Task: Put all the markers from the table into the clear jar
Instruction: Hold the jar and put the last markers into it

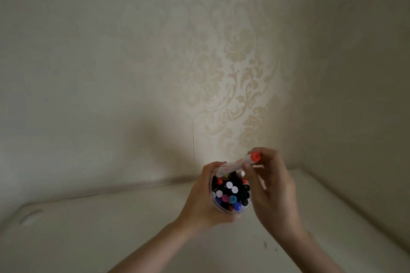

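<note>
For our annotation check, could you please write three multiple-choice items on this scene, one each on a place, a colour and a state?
1. Where is the white marker with the orange cap?
A. Flat on the table
B. Over the mouth of the clear round plastic jar
C. Standing inside the jar

2. What colour is the cap on that marker?
A. Green
B. Yellow
C. Orange

3. What is the left hand doing?
A. Gripping the jar
B. Lying flat on the table
C. Pointing at the wall

Answers: 1 B, the right hand holds it tilted across the rim; 2 C, its raised end is orange; 3 A, its fingers wrap the jar's side.
</note>
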Demonstrator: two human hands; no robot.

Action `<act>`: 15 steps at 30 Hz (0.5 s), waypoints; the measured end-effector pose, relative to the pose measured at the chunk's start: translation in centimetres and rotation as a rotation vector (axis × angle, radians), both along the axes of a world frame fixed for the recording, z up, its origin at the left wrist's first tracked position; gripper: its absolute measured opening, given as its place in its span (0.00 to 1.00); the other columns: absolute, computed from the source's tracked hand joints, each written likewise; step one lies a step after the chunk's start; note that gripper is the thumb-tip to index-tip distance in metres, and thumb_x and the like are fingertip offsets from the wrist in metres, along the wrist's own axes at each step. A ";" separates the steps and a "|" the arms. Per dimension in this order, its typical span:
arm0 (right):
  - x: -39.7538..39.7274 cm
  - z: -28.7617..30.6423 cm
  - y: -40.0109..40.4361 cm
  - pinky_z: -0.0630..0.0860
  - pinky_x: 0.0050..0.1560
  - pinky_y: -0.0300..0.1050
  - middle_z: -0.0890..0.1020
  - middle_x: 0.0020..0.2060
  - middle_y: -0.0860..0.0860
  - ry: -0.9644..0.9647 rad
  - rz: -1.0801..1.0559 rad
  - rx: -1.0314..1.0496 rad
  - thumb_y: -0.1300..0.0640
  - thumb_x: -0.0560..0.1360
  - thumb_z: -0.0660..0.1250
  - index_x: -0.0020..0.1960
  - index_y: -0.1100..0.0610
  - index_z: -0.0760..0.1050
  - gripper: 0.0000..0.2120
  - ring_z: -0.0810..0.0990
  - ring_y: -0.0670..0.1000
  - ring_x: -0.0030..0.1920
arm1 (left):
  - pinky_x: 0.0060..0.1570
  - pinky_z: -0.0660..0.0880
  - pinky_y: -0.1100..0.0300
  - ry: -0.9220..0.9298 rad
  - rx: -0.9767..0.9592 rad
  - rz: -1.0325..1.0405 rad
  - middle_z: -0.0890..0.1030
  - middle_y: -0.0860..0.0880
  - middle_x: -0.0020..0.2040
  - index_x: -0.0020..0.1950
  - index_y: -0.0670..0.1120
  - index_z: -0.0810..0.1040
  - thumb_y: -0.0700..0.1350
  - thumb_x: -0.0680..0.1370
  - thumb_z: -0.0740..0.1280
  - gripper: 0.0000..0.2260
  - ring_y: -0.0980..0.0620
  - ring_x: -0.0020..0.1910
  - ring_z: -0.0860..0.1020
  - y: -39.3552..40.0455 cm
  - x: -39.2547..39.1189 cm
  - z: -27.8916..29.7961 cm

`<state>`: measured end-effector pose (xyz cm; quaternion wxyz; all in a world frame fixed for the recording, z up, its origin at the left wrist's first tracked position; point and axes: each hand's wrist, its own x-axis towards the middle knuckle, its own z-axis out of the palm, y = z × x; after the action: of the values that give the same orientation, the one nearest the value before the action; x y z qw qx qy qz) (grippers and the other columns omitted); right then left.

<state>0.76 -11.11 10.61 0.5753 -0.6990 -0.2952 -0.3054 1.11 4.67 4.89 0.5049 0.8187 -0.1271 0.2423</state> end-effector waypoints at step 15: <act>2.4 -1.1 -2.8 0.68 0.48 0.49 0.79 0.56 0.52 -0.235 -0.562 -0.691 0.46 0.75 0.64 0.49 0.47 0.84 0.11 0.75 0.54 0.53 | 0.59 0.76 0.63 0.071 -0.053 -0.020 0.75 0.64 0.61 0.68 0.55 0.64 0.41 0.58 0.84 0.45 0.60 0.64 0.75 1.2 0.0 0.0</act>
<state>3.19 -13.89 9.56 0.1661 -0.8634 -0.2421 -0.4104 1.09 5.88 4.89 0.5330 0.8118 -0.1108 0.2113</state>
